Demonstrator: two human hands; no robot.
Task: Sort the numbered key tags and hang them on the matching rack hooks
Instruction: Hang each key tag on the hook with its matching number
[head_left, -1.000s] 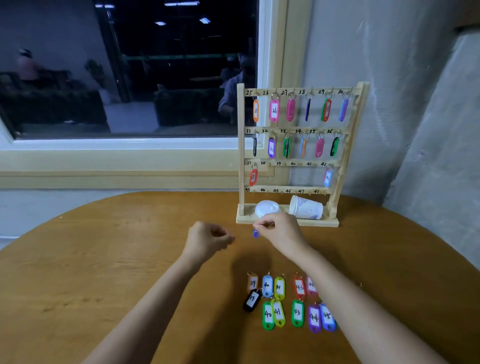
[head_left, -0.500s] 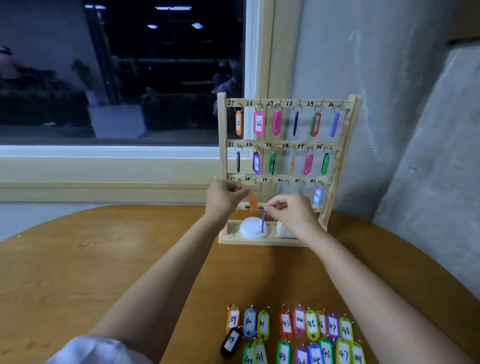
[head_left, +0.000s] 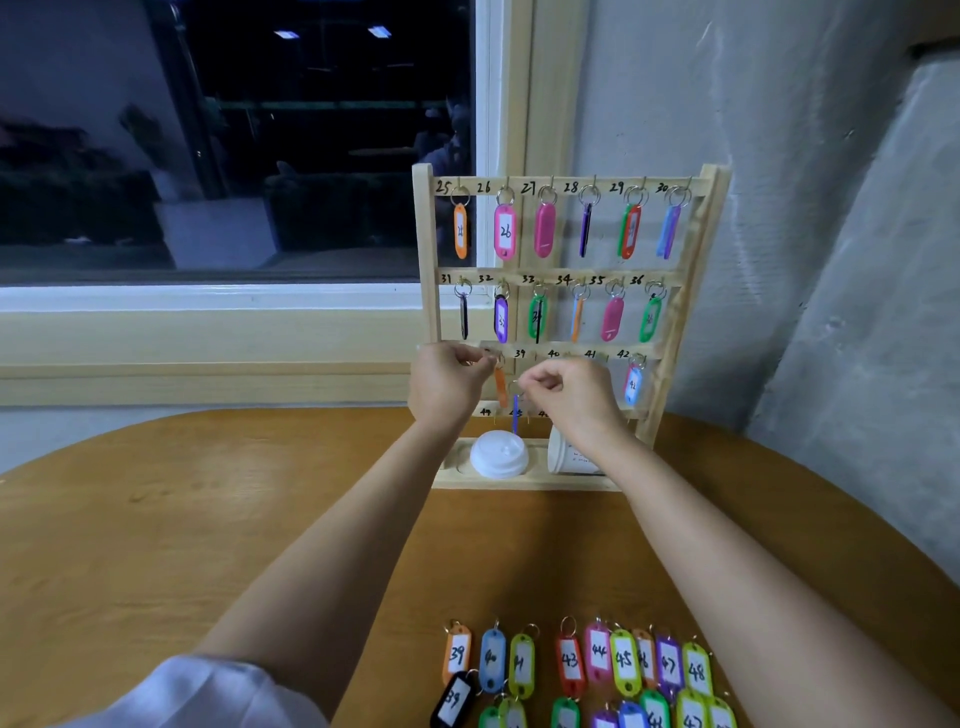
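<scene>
Fourteen key tags (head_left: 505, 232) are hung on the rack (head_left: 426, 244). One blue tag (head_left: 515, 413) is pinched by the right hand (head_left: 569, 397) under the third rail. The left hand (head_left: 444, 384) is curled beside an orange tag (head_left: 500, 388); what it grips cannot be told. Loose tags (head_left: 623, 660) lie on the table (head_left: 208, 519).

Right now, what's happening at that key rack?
A person is hanging tags. The right hand pinches the ring of a blue tag just below the third rail of the rack. The left hand has curled fingers at that rail beside an orange tag; whether it grips anything is unclear. The top two rows are full, and loose tags lie on the table.
</scene>
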